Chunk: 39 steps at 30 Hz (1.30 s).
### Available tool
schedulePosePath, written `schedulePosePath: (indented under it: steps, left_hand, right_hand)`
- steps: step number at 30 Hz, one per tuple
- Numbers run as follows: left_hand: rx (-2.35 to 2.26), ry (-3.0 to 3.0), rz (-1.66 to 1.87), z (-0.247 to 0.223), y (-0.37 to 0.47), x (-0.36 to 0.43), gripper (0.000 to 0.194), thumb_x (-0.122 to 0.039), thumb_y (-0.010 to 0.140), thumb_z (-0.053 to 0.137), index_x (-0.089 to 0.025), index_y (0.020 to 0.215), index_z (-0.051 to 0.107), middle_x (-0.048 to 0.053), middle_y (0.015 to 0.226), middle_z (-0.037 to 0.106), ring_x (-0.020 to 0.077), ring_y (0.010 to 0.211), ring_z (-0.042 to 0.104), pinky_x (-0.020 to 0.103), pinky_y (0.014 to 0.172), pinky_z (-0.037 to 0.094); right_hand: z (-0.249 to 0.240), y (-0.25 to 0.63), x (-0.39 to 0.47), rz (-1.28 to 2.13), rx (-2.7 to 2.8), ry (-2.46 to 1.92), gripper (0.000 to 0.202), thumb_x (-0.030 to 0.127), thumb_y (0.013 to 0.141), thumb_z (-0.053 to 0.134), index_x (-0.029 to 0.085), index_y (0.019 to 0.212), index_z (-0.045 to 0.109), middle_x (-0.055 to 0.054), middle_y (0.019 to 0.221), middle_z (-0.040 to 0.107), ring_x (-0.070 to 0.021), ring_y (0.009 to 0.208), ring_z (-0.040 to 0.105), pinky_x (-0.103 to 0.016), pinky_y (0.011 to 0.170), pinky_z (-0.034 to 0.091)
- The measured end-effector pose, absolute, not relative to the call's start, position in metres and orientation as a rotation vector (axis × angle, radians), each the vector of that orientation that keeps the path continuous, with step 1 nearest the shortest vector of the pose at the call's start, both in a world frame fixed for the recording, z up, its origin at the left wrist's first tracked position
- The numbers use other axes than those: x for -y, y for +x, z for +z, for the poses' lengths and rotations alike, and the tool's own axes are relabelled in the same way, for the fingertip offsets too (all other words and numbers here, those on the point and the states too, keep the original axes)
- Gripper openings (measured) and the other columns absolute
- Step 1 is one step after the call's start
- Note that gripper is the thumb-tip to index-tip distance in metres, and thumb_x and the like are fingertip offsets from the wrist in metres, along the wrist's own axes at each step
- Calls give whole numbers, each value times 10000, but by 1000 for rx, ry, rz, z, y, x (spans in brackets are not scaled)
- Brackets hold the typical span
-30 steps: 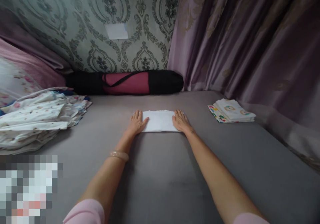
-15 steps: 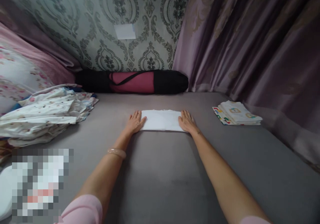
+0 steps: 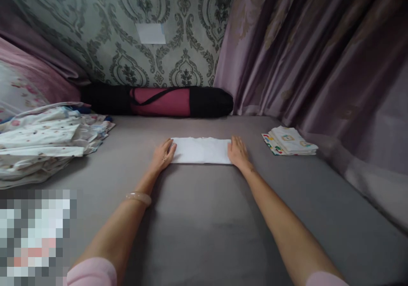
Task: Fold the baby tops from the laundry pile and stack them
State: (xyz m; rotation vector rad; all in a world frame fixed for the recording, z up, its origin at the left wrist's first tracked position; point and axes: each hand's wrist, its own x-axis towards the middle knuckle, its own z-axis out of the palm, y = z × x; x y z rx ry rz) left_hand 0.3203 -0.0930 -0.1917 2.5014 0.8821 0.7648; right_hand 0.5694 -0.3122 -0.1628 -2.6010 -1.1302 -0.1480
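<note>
A white folded cloth (image 3: 201, 151) lies flat on the grey sheet in front of me, its long side running left to right. My left hand (image 3: 164, 155) rests at the cloth's left end, thumb on or just over the edge and fingers stretched forward. At the opposite end, my right hand (image 3: 238, 151) lies palm down with its fingers extended and its thumb side against the cloth. Neither hand is closed round it. A pale bangle (image 3: 139, 198) circles my left wrist.
Printed folded cloths (image 3: 291, 141) are stacked at the right. A loose heap of patterned clothes (image 3: 47, 139) lies at the left. A black and red long bag (image 3: 162, 102) lies along the wall, beside purple curtains (image 3: 270, 56). The lower left corner is pixelated.
The view has turned slightly right, so most things appear further left. My left hand has slid outward toward the cloth's end, and my right hand has drawn back to its edge.
</note>
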Motion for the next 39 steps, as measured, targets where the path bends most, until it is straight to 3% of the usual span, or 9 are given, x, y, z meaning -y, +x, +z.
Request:
schedulePosePath:
  steps: [7,18,24,32,39]
  left_hand:
    - [-753,2680,637,-191,318,100,547,-477,945,352,-105,1309,521,151,1424,480,237,1364,384,389,1148,279]
    - [-757,2731,651,-188,318,105,507,-456,950,342,-140,1298,533,129,1425,486,248,1375,369,437,1148,273]
    - [-661,2783,750,-188,318,107,502,-444,954,355,-128,1292,549,145,1410,501,263,1366,386,451,1148,280]
    - [-648,2787,730,-186,318,108,492,-429,955,374,-113,1284,556,149,1397,514,268,1364,389,450,1140,300]
    - [-647,2734,776,-186,318,108,458,-419,948,392,-137,1263,567,142,1370,541,269,1340,423,454,1131,313]
  right_hand:
    - [-167,543,282,11,1373,-2587,622,400,988,183,29,1473,298,-155,1551,274,-262,1445,180,-396,1163,125]
    - [-165,545,281,180,1351,-2678,628,391,988,197,10,1483,271,-167,1560,242,-277,1448,158,-402,1165,125]
    - [-152,518,262,50,1491,-2519,607,361,984,215,21,1482,283,-150,1563,241,-255,1453,150,-384,1171,88]
    - [-171,505,249,78,1543,-2493,591,366,986,206,62,1482,307,-106,1554,281,-224,1450,167,-388,1169,93]
    - [-151,499,237,168,1591,-2514,570,301,974,239,28,1467,323,-146,1544,293,-264,1439,199,-427,1160,135]
